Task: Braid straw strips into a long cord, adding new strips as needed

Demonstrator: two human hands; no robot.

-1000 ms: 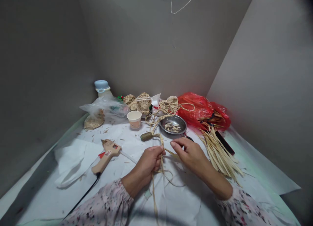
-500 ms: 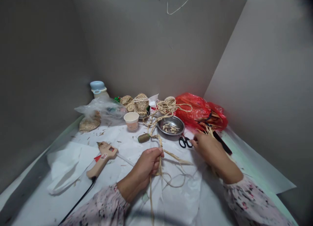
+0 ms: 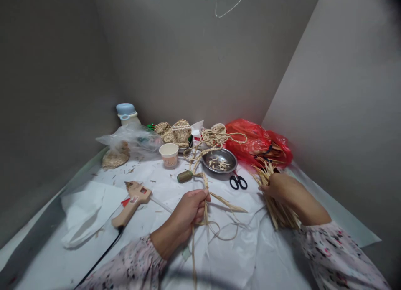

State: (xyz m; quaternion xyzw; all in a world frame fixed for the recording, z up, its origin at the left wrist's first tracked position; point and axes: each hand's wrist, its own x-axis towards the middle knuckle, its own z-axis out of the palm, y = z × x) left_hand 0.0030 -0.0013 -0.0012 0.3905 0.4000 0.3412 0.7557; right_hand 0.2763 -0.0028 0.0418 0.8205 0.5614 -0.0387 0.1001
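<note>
My left hand [image 3: 191,206] is closed in a pinch on the lower end of a braided straw cord [image 3: 205,181], low in the middle. Loose strands [image 3: 228,203] fan out to the right of its fingers and others hang below. On the right, my right hand [image 3: 280,187] lies over a bundle of dry straw strips [image 3: 278,210], its fingers bent at the left side of the bundle; whether they grip any strip is hidden. Black-handled scissors [image 3: 238,182] lie between the hands, beside a metal bowl [image 3: 233,166] with straw scraps.
A glue gun [image 3: 133,202] with a cable lies on the left near white cloth [image 3: 84,210]. Behind are a paper cup [image 3: 169,155], a thread spool [image 3: 184,176], straw coils [image 3: 181,133], a red plastic bag [image 3: 247,139], a clear bag [image 3: 138,137] and a blue-lidded bottle [image 3: 125,112].
My right hand has moved right, away from the scissors and onto the straw bundle, which shows more now. My left hand has stayed at the braid.
</note>
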